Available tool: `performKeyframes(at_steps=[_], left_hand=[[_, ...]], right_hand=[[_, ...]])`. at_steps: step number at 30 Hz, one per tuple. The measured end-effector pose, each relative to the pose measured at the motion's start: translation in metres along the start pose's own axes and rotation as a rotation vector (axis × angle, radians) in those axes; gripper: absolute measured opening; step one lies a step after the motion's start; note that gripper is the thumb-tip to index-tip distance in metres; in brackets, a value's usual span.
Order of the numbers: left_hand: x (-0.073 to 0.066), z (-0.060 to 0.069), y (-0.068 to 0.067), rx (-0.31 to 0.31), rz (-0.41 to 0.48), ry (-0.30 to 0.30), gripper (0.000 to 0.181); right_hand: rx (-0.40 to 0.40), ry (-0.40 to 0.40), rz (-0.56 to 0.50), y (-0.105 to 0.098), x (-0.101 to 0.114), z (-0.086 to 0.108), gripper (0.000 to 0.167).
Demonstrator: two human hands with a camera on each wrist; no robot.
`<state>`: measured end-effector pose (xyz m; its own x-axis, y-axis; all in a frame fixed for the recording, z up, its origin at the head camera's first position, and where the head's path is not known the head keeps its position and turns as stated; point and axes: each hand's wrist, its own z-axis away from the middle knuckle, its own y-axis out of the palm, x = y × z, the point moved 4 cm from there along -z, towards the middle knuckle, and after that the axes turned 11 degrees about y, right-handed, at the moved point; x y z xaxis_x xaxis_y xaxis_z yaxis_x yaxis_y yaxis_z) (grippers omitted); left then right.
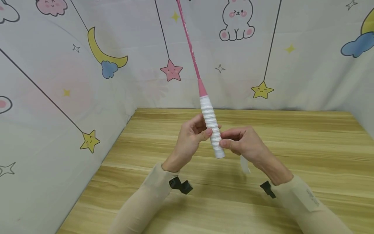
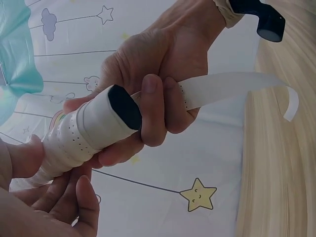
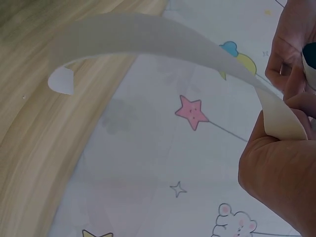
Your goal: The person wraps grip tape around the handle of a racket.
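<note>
A racket with a thin pink shaft (image 1: 191,48) is held at a slant, its upper end cut off by the head view's top edge. White perforated grip tape (image 1: 209,115) winds in ridges round its handle. The left hand (image 1: 187,141) grips the wrapped handle, thumb on the near side. Close to the handle's lower end, the right hand (image 1: 250,145) pinches the tape between thumb and fingers. From that hand a loose tape tail (image 2: 232,85) runs out and curls at its tip. The handle's dark butt end (image 2: 126,107) shows in the left wrist view.
Below the hands lies a wood-grain table (image 1: 222,201). A white curtain (image 1: 140,42) with cartoon stars, moons and bears hangs behind it and on the left. Small black camera mounts (image 1: 181,186) sit at both wrists.
</note>
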<state>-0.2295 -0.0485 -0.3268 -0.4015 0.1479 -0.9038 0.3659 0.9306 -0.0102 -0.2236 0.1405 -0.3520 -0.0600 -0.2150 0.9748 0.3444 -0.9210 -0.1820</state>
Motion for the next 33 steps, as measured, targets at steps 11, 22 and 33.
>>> performKeyframes(at_steps=[11, 22, 33], left_hand=[[-0.0001, 0.0002, -0.0002, 0.017, 0.097, -0.029, 0.044], [0.0004, 0.0007, 0.0012, -0.03, -0.165, 0.105, 0.069], [0.0001, 0.0, 0.0062, -0.115, -0.288, 0.155, 0.066]], right_hand=[[0.032, -0.05, 0.015, 0.003, 0.0011, 0.0014, 0.042], [-0.121, -0.095, 0.083, 0.0021, 0.0005, 0.0021, 0.029], [-0.158, -0.106, 0.077, 0.0051, 0.0038, 0.0038, 0.029]])
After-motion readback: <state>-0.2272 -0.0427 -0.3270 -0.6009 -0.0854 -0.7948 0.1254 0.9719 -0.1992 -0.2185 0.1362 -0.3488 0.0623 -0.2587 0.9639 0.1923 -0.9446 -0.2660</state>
